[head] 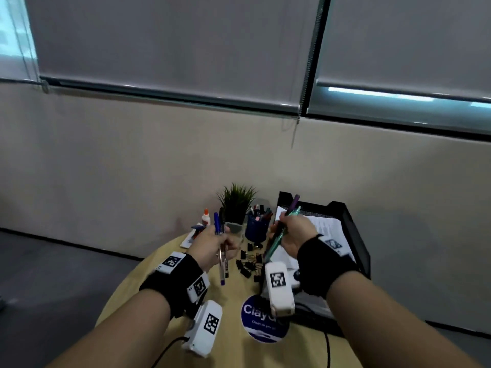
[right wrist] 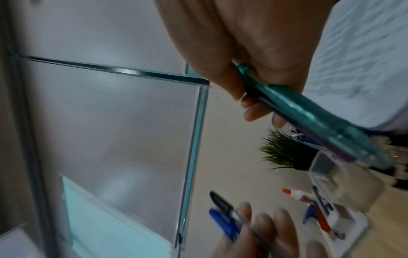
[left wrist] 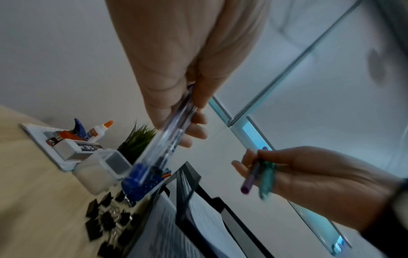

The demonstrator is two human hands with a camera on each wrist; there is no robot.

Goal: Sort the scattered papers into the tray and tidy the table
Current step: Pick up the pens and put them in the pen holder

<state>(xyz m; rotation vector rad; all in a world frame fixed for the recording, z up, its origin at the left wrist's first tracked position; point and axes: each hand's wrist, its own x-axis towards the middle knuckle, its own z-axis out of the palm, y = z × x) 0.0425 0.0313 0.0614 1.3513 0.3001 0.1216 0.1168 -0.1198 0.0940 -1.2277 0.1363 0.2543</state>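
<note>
Both wrist views are blurred, and the right forearm hides much of the black mesh tray (head: 353, 224). The printed papers (head: 328, 227) lie in the tray, at two o'clock from the right hand (head: 293, 235), which grips a teal pen (head: 279, 239) and a purple pen (head: 293, 202). The left hand (head: 212, 244) clutches blue-capped pens (head: 217, 223) above the round wooden table (head: 233, 349), with binder clips (head: 248, 264) between the hands.

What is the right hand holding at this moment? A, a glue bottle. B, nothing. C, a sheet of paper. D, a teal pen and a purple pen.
D: the right hand grips a teal pen and a purple pen together above the tray.
</note>
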